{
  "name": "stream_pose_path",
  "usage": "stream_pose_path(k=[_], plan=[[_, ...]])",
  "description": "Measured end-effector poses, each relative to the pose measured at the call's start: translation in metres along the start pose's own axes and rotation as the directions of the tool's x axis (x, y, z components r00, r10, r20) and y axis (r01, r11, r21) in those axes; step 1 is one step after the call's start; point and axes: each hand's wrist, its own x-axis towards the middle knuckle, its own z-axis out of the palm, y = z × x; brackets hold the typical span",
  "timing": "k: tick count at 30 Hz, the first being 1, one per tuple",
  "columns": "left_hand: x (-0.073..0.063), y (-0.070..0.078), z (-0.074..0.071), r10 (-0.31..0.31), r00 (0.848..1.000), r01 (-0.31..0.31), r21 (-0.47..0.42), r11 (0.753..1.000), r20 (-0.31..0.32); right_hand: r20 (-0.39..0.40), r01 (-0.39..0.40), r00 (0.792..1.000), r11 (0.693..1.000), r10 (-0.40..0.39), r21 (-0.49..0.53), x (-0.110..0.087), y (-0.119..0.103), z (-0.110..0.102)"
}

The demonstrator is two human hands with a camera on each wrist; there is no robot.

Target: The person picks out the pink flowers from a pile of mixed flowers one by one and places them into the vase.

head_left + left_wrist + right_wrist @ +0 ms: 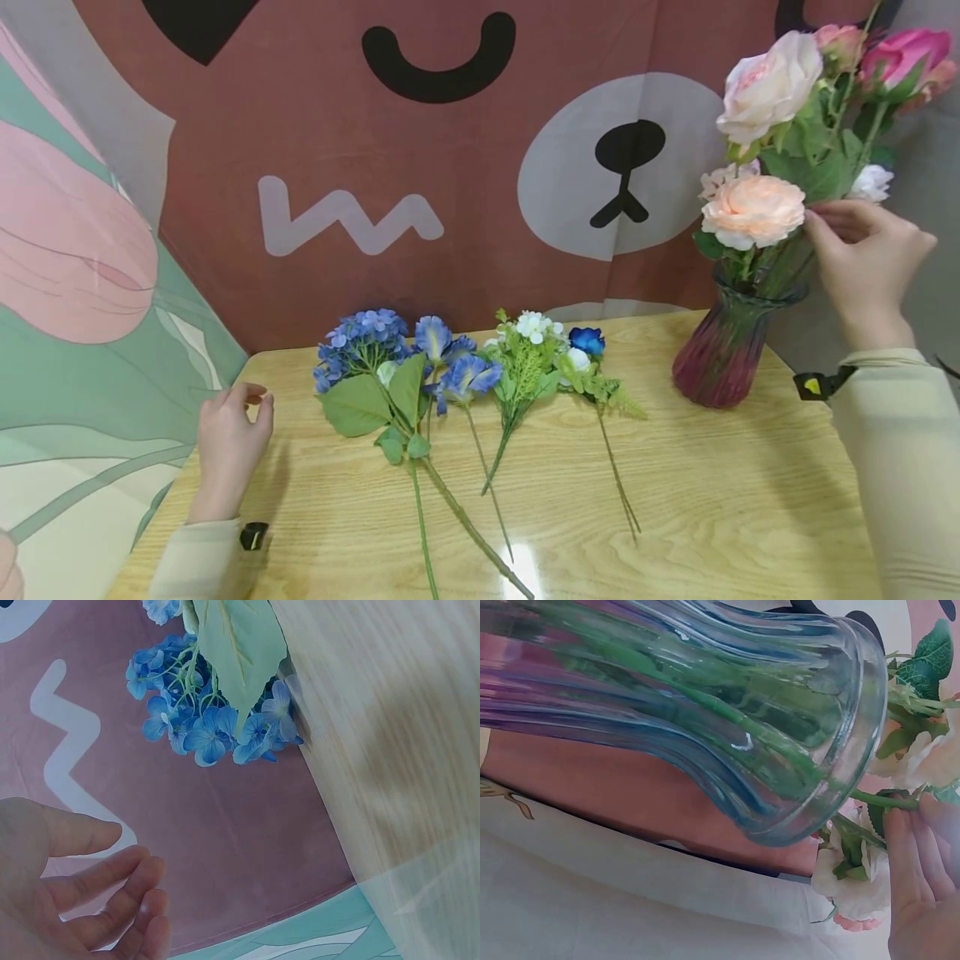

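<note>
At the right, my right hand [873, 262] pinches a green flower stem [885, 800] just above the rim of a glass vase [722, 358]. Which bloom that stem bears is hard to tell. The ribbed vase, blue-tinted above and pink below, holds several artificial flowers: a peach bloom [753, 210], a pale pink rose [772, 87] and a bright pink one [903, 60] among them. Over the table's left edge, my left hand [231, 446] holds nothing, fingers loosely curled. Nearest to it is a blue hydrangea [363, 342] with large leaves.
Blue irises [467, 377], a white-flowered green sprig [525, 367] and a stem with a dark blue bloom [587, 340] lie on the wooden table [712, 500]. Behind stands a cloth backdrop [450, 167] with a cartoon face.
</note>
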Motion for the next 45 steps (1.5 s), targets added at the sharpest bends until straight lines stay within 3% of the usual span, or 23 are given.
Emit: stream_pose_path(k=[6, 13, 26, 34, 39, 45], plan=[[0.0, 0.001, 0.0, 0.003, 1.0, -0.003, 0.0, 1.0, -0.003, -0.007, 0.006, 1.0, 0.999, -0.005, 0.054, 0.0, -0.001, -0.004], [0.001, 0.002, 0.002, 0.009, 1.0, -0.009, 0.0, 1.0, -0.006, -0.002, -0.02, 1.0, 0.999, 0.02, 0.028, -0.001, -0.002, -0.011], [0.0, 0.002, 0.007, 0.057, 0.998, -0.057, -0.017, 0.998, -0.031, 0.001, 0.002, 1.0, 1.0, -0.001, -0.013, -0.002, -0.002, -0.014], [0.0, 0.003, 0.008, 0.032, 0.999, -0.032, -0.004, 0.999, -0.017, 0.005, 0.006, 1.0, 1.0, -0.006, -0.007, -0.004, -0.002, -0.014], [0.0, 0.006, 0.006, 0.011, 1.0, -0.011, -0.007, 1.0, -0.005, 0.009, 0.018, 1.0, 0.999, -0.018, 0.047, -0.002, -0.003, -0.012], [0.0, 0.011, 0.006, -0.01, 1.0, 0.01, -0.005, 1.0, 0.001, -0.017, 0.055, 0.998, 0.998, -0.055, 0.03, -0.004, -0.006, -0.012]])
